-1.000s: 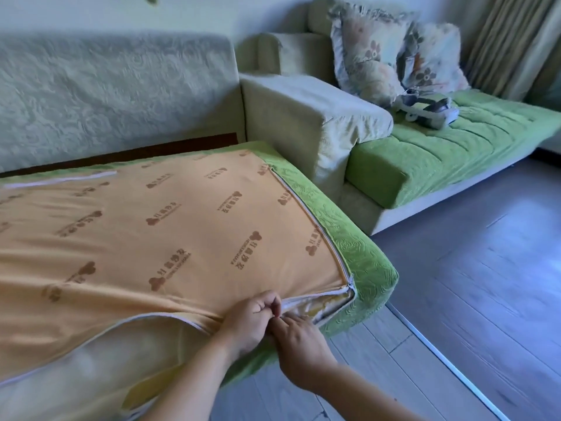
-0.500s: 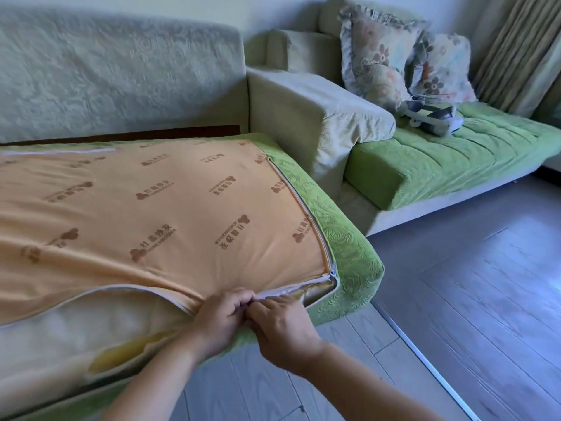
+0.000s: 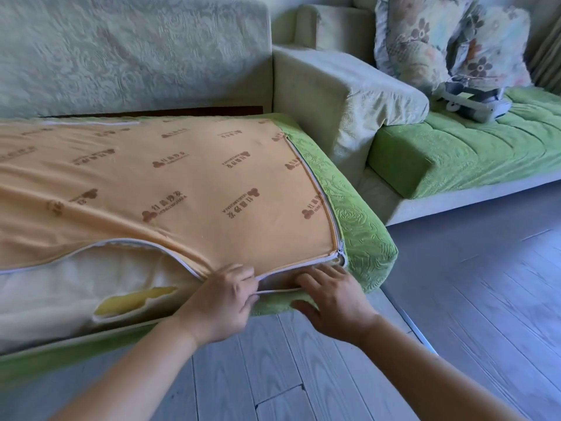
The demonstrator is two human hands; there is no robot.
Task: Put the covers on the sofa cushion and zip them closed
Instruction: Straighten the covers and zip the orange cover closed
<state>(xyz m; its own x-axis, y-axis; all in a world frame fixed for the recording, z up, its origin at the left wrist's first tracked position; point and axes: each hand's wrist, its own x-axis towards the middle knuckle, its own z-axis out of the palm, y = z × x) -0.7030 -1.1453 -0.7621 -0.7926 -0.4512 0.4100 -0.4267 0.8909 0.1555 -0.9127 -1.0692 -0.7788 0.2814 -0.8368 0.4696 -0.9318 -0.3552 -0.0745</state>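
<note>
A big sofa cushion lies on the sofa base, its orange printed cover side [image 3: 188, 183] facing up and a green textured edge [image 3: 355, 226] along the right. A white zipper [image 3: 326, 202] is closed down the right side to the slider [image 3: 340, 249] at the near corner. Along the front the cover gapes, showing white lining and yellow foam [image 3: 133, 300]. My left hand [image 3: 224, 299] pinches both zipper edges together at the front. My right hand [image 3: 331, 296] rests with spread fingers on the cushion's front edge, just left of the corner.
The pale sofa backrest [image 3: 127, 56] and armrest [image 3: 343, 95] stand behind the cushion. A second seat with a green cover [image 3: 473, 153] carries floral pillows [image 3: 449, 38] and a grey device [image 3: 473, 101]. Grey wood floor [image 3: 455, 299] lies below and to the right.
My right hand has let go of the zipper edge and slid right toward the corner, fingers now spread. My left hand still pinches the edges. The view moved closer.
</note>
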